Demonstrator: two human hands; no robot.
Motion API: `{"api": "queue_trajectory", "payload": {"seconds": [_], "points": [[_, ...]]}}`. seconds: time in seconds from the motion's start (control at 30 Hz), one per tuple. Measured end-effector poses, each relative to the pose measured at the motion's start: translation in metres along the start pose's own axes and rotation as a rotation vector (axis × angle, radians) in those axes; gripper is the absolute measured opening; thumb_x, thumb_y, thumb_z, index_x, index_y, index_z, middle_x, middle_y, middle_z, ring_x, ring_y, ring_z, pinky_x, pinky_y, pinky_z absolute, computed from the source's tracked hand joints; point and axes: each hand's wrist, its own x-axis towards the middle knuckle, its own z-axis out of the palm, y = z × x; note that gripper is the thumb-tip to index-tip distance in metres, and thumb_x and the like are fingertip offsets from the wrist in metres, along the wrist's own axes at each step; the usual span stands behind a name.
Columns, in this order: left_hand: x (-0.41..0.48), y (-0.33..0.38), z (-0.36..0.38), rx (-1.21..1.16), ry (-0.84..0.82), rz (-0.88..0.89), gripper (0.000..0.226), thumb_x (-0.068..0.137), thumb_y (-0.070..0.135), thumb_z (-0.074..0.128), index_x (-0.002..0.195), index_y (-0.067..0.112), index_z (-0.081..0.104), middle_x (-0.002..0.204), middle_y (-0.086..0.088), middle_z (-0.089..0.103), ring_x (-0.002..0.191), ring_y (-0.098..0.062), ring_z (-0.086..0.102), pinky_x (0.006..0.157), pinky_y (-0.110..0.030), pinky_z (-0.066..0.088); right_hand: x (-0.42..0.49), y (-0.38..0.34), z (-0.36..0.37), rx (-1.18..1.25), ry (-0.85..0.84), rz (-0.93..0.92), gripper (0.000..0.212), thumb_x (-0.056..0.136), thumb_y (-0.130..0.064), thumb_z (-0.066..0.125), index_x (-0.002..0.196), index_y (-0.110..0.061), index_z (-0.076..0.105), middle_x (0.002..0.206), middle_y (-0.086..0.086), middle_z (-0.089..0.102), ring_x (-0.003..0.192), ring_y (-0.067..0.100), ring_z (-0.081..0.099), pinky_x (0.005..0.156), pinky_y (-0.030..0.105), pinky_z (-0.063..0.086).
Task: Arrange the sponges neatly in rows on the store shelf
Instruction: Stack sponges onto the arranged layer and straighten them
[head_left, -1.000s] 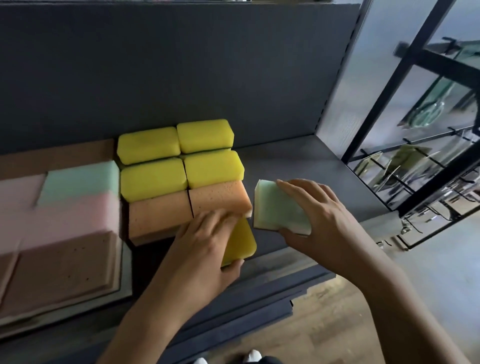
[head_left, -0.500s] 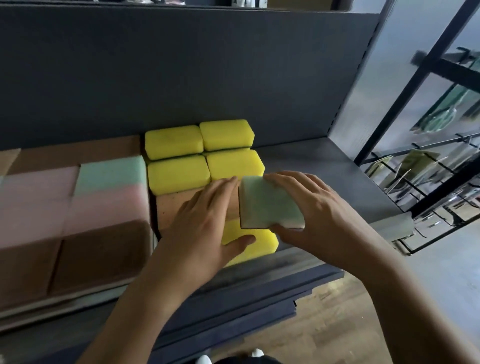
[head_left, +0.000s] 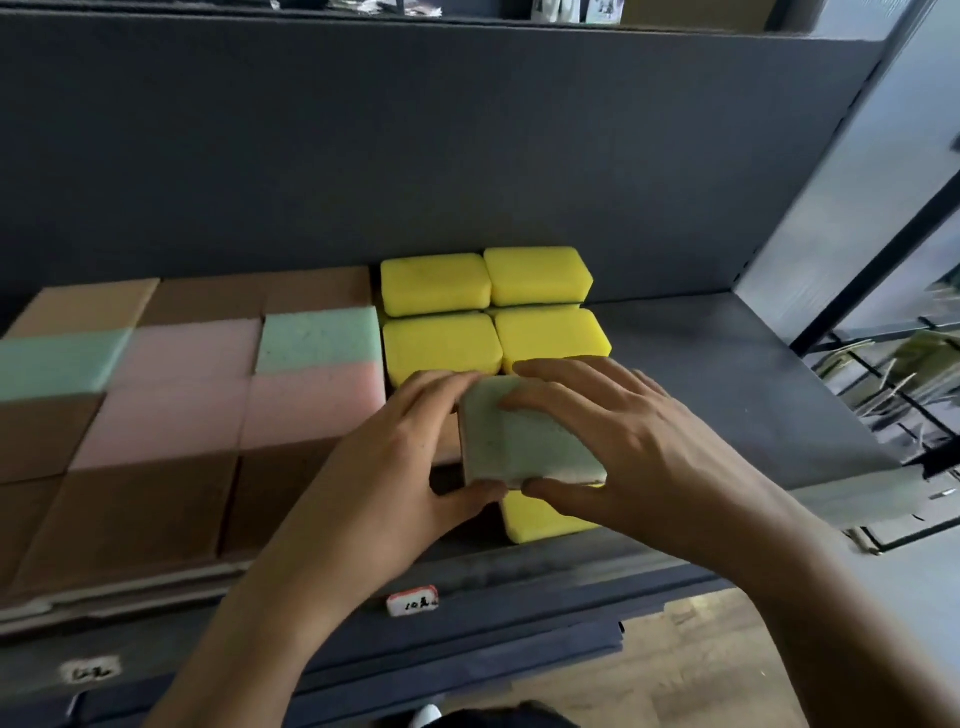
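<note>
Right hand and left hand both gripped green sponge | sponge lay just before yellow rows, over front yellow sponge | I judged rows mostly built, front places unfilled.

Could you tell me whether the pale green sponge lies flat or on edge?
Roughly flat: the pale green rectangular sponge shows its broad face upward.

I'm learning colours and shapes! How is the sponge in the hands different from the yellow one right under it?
The held sponge is pale green; the front yellow sponge is bright yellow. The green one is gripped by the left hand and right hand; the yellow one lies on the shelf, half hidden. Both are blocky sponges.
</note>
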Motion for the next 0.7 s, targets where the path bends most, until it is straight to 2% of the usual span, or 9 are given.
{"api": "queue_trajectory", "payload": {"seconds": [0.1, 0.27, 0.4, 0.57, 0.7], "points": [[-0.006, -0.008, -0.005, 0.022, 0.004, -0.024, 0.086, 0.068, 0.064, 0.053, 0.145, 0.028, 0.037, 0.138, 0.022, 0.042, 0.12, 0.009, 0.039, 0.09, 0.004, 0.03, 0.007, -0.004, 0.004, 0.008, -0.013, -0.023, 0.064, 0.085, -0.057, 0.062, 0.141, -0.029, 0.047, 0.148, -0.006, 0.046, 0.133, 0.016, 0.045, 0.104, 0.041, 0.045], [-0.012, -0.016, -0.015, 0.087, 0.007, -0.048, 0.089, 0.07, 0.059, 0.056, 0.149, 0.027, 0.031, 0.135, 0.03, 0.029, 0.122, 0.013, 0.028, 0.088, 0.002, 0.024, 0.017, -0.002, 0.011, 0.002, 0.003, -0.036, 0.061, 0.084, -0.049, 0.07, 0.138, -0.027, 0.051, 0.147, -0.005, 0.047, 0.133, 0.018, 0.045, 0.102, 0.045, 0.047], [-0.016, -0.023, -0.022, 0.143, 0.032, -0.078, 0.076, 0.077, 0.052, 0.057, 0.144, 0.02, 0.043, 0.141, 0.017, 0.042, 0.124, 0.009, 0.033, 0.096, -0.002, 0.021, 0.022, 0.004, 0.017, 0.017, 0.012, -0.016, 0.06, 0.083, -0.048, 0.071, 0.136, -0.026, 0.052, 0.145, -0.005, 0.048, 0.131, 0.018, 0.046, 0.101, 0.042, 0.048], [-0.017, -0.033, -0.026, 0.304, 0.08, -0.154, 0.06, 0.083, 0.028, 0.064, 0.14, 0.016, 0.05, 0.144, 0.006, 0.047, 0.128, -0.012, 0.047, 0.104, -0.026, 0.033, 0.033, 0.008, 0.023, 0.042, -0.01, -0.003, 0.059, 0.085, -0.053, 0.063, 0.137, -0.029, 0.049, 0.146, -0.007, 0.046, 0.133, 0.015, 0.043, 0.1, 0.039, 0.048], [-0.015, -0.034, -0.026, 0.33, 0.066, -0.194, 0.056, 0.084, 0.031, 0.063, 0.137, 0.016, 0.053, 0.143, 0.005, 0.049, 0.127, -0.012, 0.048, 0.104, -0.027, 0.03, 0.046, 0.008, 0.031, 0.05, -0.046, 0.0, 0.06, 0.085, -0.058, 0.056, 0.139, -0.035, 0.044, 0.149, -0.011, 0.041, 0.135, 0.013, 0.04, 0.092, 0.046, 0.052]]}}
